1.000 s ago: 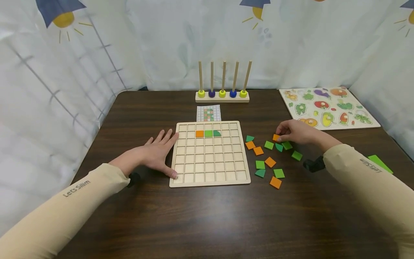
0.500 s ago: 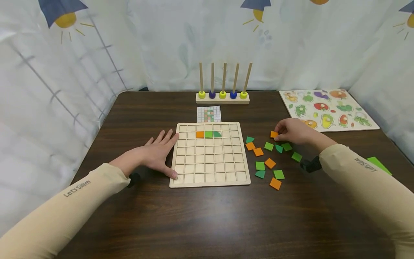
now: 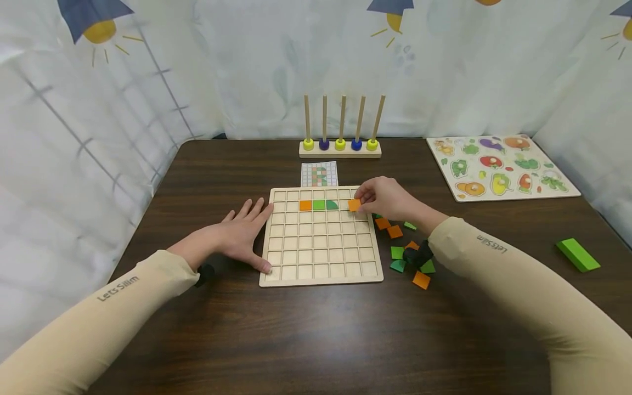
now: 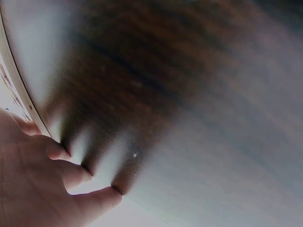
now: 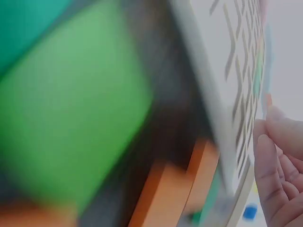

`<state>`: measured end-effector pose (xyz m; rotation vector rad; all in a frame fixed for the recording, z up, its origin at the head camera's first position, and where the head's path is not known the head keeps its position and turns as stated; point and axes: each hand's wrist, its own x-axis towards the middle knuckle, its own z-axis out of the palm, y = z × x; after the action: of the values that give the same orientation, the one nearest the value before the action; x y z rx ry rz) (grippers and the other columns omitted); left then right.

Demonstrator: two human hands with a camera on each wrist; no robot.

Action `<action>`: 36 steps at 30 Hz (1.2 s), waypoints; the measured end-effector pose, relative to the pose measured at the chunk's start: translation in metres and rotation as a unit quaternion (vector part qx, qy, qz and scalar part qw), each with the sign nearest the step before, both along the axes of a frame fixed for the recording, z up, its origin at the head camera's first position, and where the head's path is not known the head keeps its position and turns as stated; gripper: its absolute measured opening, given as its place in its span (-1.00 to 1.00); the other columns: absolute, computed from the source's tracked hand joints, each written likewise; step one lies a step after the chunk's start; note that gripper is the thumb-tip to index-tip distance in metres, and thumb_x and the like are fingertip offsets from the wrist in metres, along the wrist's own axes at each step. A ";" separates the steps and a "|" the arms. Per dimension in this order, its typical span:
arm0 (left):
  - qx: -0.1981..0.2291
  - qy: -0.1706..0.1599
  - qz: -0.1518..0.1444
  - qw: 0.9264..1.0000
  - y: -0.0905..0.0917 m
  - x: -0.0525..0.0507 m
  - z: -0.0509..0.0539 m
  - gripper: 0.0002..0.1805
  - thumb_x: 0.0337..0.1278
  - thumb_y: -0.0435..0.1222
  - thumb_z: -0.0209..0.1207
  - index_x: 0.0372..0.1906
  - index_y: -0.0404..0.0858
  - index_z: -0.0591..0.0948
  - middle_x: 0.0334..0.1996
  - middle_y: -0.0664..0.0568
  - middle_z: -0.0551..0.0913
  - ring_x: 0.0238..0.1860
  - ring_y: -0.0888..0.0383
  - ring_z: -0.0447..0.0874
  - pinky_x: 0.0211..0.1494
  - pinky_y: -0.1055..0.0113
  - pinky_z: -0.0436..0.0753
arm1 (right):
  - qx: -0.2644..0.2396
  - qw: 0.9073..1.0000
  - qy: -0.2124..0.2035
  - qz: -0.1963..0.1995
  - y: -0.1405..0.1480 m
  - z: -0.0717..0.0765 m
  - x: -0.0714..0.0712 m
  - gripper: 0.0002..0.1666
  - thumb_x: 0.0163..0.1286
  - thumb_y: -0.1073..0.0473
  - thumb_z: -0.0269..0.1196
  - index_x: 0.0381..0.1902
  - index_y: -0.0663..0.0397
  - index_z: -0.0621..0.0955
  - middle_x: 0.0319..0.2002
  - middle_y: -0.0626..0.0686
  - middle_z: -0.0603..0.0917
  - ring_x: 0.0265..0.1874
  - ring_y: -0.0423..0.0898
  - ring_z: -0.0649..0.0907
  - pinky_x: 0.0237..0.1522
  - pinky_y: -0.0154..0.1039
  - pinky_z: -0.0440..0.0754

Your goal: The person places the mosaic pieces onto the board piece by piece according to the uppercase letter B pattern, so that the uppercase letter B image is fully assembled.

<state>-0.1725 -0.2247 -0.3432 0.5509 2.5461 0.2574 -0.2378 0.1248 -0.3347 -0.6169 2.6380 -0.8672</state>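
A square wooden grid board (image 3: 304, 241) lies on the dark table. In one of its upper rows sit an orange square tile (image 3: 305, 205), a green square tile (image 3: 319, 204) and a dark green quarter-round tile (image 3: 332, 204). My right hand (image 3: 387, 198) pinches another orange square tile (image 3: 354, 205) over the board's upper right part. The left hand (image 3: 242, 233) lies with fingers spread at the board's left edge, its thumb on the lower left corner. In the left wrist view that hand's fingertips (image 4: 116, 191) touch the table.
Loose orange, green and dark green tiles (image 3: 421, 280) lie right of the board, partly under the right wrist. Behind it are a pattern card (image 3: 319, 174) and a peg stand (image 3: 340, 149). A vegetable puzzle (image 3: 503, 167) and a green block (image 3: 577, 254) lie farther right.
My right hand has picked the orange square tile from the loose pile and carried it left over the board. The left hand stays where it was.
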 end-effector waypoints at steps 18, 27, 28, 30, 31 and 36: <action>-0.002 0.003 0.001 1.000 0.001 0.001 0.000 0.60 -0.22 0.40 0.43 0.66 -0.27 -0.30 0.64 -0.35 -0.40 0.63 -0.42 -0.45 0.50 -0.51 -0.15 | 0.030 0.998 0.021 0.050 -0.045 -0.016 0.004 -0.71 0.25 0.21 0.50 -0.13 0.21 0.70 -0.28 0.09 0.74 -0.28 -0.07 0.66 -0.11 -0.18 0.64; -0.002 -0.001 0.003 1.000 0.000 0.001 0.003 0.59 -0.21 0.39 0.44 0.66 -0.27 -0.30 0.64 -0.35 -0.41 0.63 -0.42 -0.46 0.50 -0.51 -0.15 | 0.029 0.997 0.031 0.058 -0.048 -0.015 0.005 -0.71 0.28 0.21 0.48 -0.09 0.22 0.73 -0.25 0.09 0.77 -0.27 -0.08 0.67 -0.09 -0.17 0.66; -0.002 -0.001 0.003 1.000 0.000 0.001 0.003 0.59 -0.21 0.39 0.44 0.66 -0.27 -0.30 0.64 -0.36 -0.40 0.63 -0.42 -0.45 0.50 -0.51 -0.15 | 0.031 0.997 0.033 0.059 -0.048 -0.015 0.006 -0.72 0.29 0.20 0.47 -0.09 0.22 0.74 -0.24 0.09 0.77 -0.27 -0.07 0.66 -0.10 -0.17 0.65; -0.003 -0.001 0.003 1.000 0.001 0.001 0.002 0.59 -0.21 0.39 0.44 0.66 -0.28 -0.30 0.64 -0.36 -0.40 0.63 -0.42 -0.45 0.50 -0.51 -0.14 | 0.033 0.997 0.036 0.058 -0.048 -0.014 0.006 -0.75 0.33 0.20 0.45 -0.09 0.21 0.75 -0.22 0.09 0.78 -0.28 -0.07 0.65 -0.10 -0.17 0.65; -0.003 -0.001 0.002 1.000 0.001 0.001 0.002 0.59 -0.21 0.39 0.44 0.66 -0.28 -0.30 0.64 -0.36 -0.40 0.63 -0.42 -0.45 0.49 -0.51 -0.14 | 0.034 0.997 0.039 0.057 -0.048 -0.014 0.007 -0.77 0.35 0.20 0.43 -0.09 0.20 0.76 -0.20 0.10 0.79 -0.27 -0.07 0.66 -0.10 -0.16 0.65; -0.003 0.000 0.001 1.000 0.000 0.000 0.001 0.59 -0.21 0.39 0.44 0.66 -0.27 -0.31 0.64 -0.36 -0.41 0.63 -0.42 -0.45 0.49 -0.51 -0.14 | 0.039 0.996 0.054 0.057 -0.049 -0.013 0.009 -0.82 0.41 0.22 0.37 -0.10 0.17 0.79 -0.11 0.10 0.81 -0.20 -0.04 0.69 -0.06 -0.13 0.68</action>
<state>-0.1723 -0.2250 -0.3426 0.5463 2.5462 0.2518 -0.2284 0.0762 -0.3476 -0.8048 2.6866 -0.7127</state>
